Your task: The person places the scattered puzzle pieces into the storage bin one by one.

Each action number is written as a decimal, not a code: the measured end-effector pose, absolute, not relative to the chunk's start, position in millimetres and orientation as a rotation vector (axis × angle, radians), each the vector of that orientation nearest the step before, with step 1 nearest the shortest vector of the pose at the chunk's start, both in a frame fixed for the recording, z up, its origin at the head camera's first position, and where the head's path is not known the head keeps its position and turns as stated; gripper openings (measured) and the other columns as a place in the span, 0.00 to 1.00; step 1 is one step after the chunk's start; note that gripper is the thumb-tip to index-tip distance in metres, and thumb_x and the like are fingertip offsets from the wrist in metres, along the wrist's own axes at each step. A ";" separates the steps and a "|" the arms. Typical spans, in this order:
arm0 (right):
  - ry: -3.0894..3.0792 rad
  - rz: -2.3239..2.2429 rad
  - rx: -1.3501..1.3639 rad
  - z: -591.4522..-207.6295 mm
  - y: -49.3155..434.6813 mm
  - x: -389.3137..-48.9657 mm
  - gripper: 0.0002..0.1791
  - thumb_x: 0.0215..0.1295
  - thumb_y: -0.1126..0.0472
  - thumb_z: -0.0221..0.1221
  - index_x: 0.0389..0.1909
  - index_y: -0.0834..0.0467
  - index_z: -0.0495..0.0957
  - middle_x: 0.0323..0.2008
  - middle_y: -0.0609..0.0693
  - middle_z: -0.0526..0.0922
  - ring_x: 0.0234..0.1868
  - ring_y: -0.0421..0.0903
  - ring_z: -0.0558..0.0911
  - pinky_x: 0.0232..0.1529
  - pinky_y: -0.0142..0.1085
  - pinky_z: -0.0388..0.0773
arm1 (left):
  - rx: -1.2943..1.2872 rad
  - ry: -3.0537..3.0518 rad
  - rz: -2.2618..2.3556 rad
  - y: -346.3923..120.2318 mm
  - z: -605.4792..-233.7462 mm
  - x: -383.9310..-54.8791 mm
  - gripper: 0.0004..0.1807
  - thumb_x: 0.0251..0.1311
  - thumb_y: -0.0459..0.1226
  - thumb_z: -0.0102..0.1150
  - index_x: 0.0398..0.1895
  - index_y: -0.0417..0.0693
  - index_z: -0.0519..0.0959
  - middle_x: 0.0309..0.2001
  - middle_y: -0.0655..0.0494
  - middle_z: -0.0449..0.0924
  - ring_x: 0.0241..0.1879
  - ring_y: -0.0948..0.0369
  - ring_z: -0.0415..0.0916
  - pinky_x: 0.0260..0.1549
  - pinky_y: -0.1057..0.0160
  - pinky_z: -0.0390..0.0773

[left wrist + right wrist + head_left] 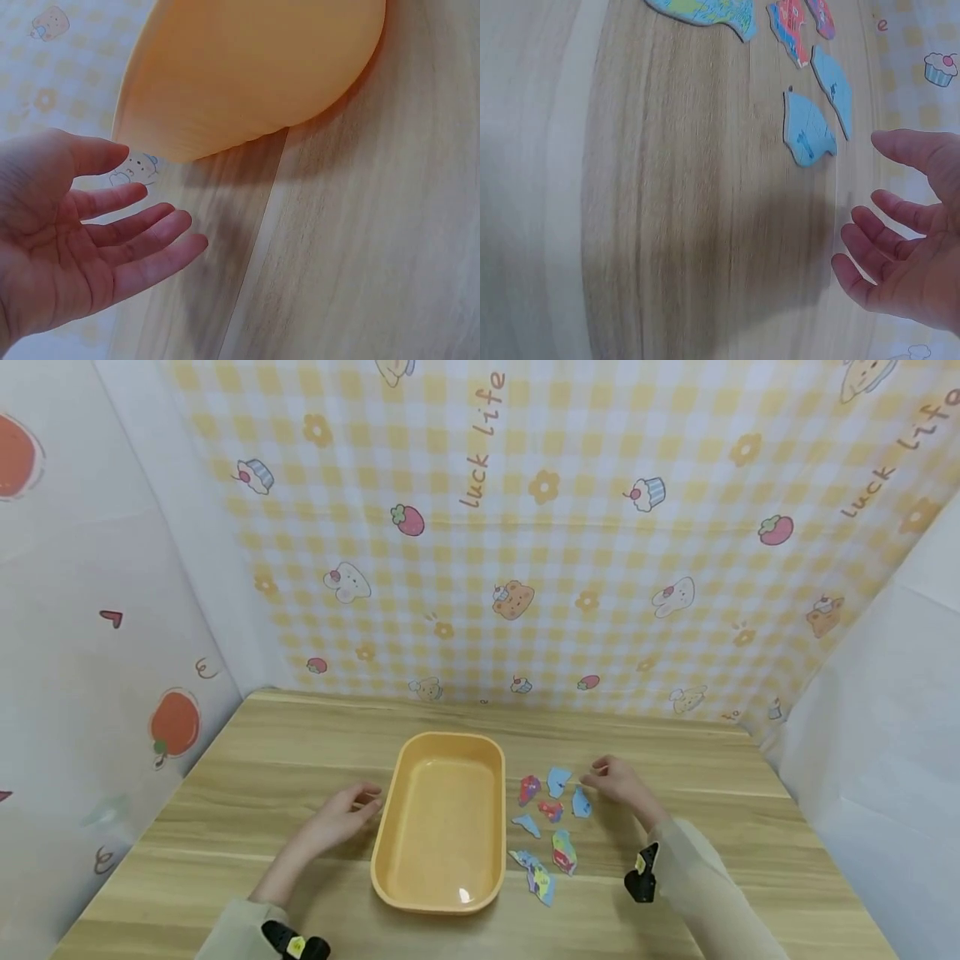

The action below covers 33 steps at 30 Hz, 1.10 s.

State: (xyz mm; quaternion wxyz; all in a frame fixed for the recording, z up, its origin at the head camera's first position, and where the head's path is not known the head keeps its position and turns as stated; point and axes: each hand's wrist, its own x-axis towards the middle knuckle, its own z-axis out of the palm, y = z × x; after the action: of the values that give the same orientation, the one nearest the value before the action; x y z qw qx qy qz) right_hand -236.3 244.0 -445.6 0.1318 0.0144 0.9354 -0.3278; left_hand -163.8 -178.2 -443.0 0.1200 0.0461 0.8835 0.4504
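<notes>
A yellow-orange rectangular tray stands on the wooden table, and nothing lies inside it. My left hand is beside its left wall, fingers relaxed and holding nothing; the left wrist view shows the palm and the tray's side. Right of the tray lie several flat, irregular puzzle pieces, among them a light-blue one, a red one and a green-and-red one. Just right of them my right hand hovers with loosely bent fingers, nothing in it. Nearest it in the right wrist view is a blue piece.
The wooden table reaches back to a yellow-checked cloth printed with cartoon animals and sweets. White printed sheeting hangs at the left, and plain white sheeting at the right. A multicoloured piece lies close to the tray's right wall.
</notes>
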 end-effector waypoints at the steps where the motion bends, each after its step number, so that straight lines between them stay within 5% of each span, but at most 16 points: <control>1: 2.715 -0.957 0.037 -445.5 242.4 -236.9 0.27 0.61 0.57 0.55 0.52 0.75 0.66 0.47 0.70 0.74 0.45 0.58 0.76 0.46 0.47 0.77 | 0.128 2.568 1.338 -177.6 -444.1 -164.2 0.22 0.65 0.37 0.47 0.55 0.28 0.66 0.49 0.33 0.73 0.47 0.45 0.74 0.36 0.57 0.82; 14: 2.695 -0.988 0.039 -443.5 227.2 -244.0 0.27 0.59 0.58 0.58 0.52 0.74 0.66 0.48 0.70 0.74 0.47 0.59 0.75 0.49 0.48 0.76 | -0.039 2.354 1.578 -167.6 -443.4 -161.9 0.26 0.68 0.41 0.43 0.60 0.28 0.60 0.54 0.28 0.64 0.44 0.50 0.74 0.31 0.60 0.85; 33: 2.703 -0.916 -0.095 -447.2 204.3 -246.6 0.28 0.47 0.62 0.68 0.48 0.70 0.70 0.48 0.65 0.75 0.47 0.57 0.76 0.51 0.48 0.77 | -0.044 2.260 1.670 -164.4 -447.3 -164.7 0.27 0.65 0.41 0.48 0.59 0.27 0.62 0.48 0.35 0.69 0.40 0.56 0.77 0.30 0.58 0.85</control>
State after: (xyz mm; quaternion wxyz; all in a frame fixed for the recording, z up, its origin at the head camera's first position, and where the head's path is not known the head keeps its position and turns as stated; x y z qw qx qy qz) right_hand -246.6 204.3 -447.2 0.1425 -0.0328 0.9369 -0.3177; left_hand -164.7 -164.4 -447.3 0.1649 -0.0154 0.7931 0.5862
